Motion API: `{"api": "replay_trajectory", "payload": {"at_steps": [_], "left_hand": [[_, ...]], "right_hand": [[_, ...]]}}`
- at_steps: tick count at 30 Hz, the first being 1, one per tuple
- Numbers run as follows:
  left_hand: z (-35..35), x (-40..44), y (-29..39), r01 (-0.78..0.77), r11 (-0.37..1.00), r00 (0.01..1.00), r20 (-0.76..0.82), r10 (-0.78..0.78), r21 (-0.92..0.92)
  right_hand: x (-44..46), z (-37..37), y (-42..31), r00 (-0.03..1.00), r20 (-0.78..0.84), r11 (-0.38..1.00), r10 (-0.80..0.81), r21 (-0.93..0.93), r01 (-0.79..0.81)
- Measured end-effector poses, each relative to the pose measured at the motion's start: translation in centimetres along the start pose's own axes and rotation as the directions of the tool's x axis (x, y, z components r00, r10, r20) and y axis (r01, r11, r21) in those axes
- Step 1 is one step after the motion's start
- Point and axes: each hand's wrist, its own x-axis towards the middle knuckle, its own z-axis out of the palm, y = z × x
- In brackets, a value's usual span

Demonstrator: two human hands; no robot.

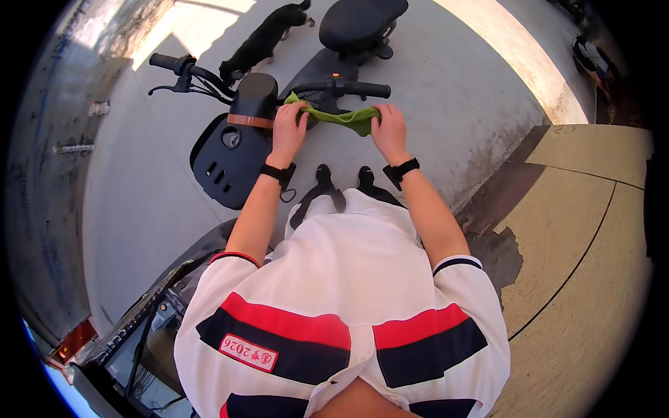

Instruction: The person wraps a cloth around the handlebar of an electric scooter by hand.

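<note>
A green cloth [341, 118] is stretched between my two hands, sagging a little in the middle. My left hand [288, 131] pinches its left end, close to the scooter's headlight housing. Its other end is gripped by my right hand [391, 130], just below the black handlebar grip [367, 90]. Behind the cloth stands a dark electric scooter [233, 164] with a black seat [359, 24] and a brown-and-black headlight housing [252, 99]. Part of the handlebar is hidden by the cloth and my left hand. Whether the cloth touches the scooter, I cannot tell.
A black dog [265, 38] is on the far side of the scooter. Another vehicle with a windshield [143, 348] stands close at my lower left. A wall [49, 160] runs along the left, and tan paving [578, 230] lies to the right of the concrete floor [446, 76].
</note>
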Motion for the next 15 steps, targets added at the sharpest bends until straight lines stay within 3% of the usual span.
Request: {"api": "replay_trajectory", "payload": {"at_steps": [3, 6, 9, 12, 15], "left_hand": [[-0.2, -0.8, 0.5, 0.059, 0.998, 0.998, -0.026, -0.059, -0.008], [-0.8, -2.1, 0.9, 0.238, 0.971, 0.971, -0.017, -0.238, -0.006], [-1.1, -3.5, 0.1, 0.314, 0.949, 0.942, -0.11, -0.316, -0.036], [-2.1, -4.7, 0.4, 0.393, 0.914, 0.896, -0.181, -0.405, -0.101], [-3.1, -5.6, 0.6, 0.423, 0.905, 0.872, -0.249, -0.421, -0.046]], "right_hand": [[0.9, -0.2, -1.1, 0.998, -0.049, 0.994, 0.032, 0.102, -0.027], [1.8, 0.0, -1.7, 0.999, -0.03, 0.988, 0.024, 0.152, -0.02], [2.4, -0.3, -3.0, 0.954, 0.207, 0.955, 0.217, 0.158, -0.252], [2.7, 1.0, -3.2, 0.992, 0.068, 0.93, 0.109, 0.344, -0.126], [2.7, 1.2, -4.1, 0.994, 0.087, 0.899, 0.062, 0.427, -0.093]]}}
